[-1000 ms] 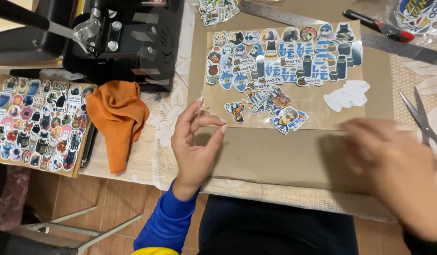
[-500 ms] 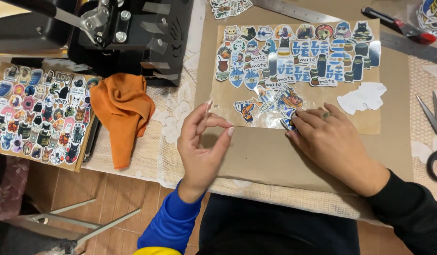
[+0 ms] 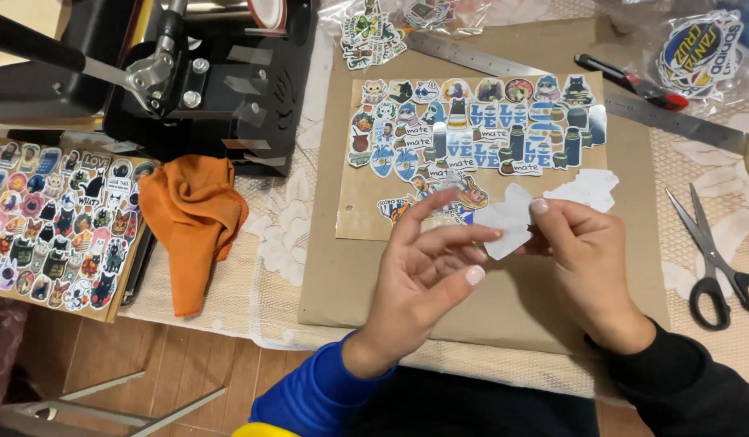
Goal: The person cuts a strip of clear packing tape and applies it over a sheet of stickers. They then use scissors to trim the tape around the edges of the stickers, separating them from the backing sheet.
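Left hand (image 3: 427, 271) and right hand (image 3: 589, 255) both pinch one white sticker backing piece (image 3: 508, 226) above the brown cardboard sheet (image 3: 504, 299); sticker sheet (image 3: 471, 129) lies beyond.

Left hand (image 3: 427, 271) and right hand (image 3: 589, 259) meet fingertip to fingertip, each grip pinched shut, wrists angled inward.

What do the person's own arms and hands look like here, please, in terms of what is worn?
The left hand is bare, its arm in a bright blue sleeve with a yellow patch at the bottom edge. The right hand is bare too, its arm in a black sleeve. The fingernails look pale. No rings or watch show.
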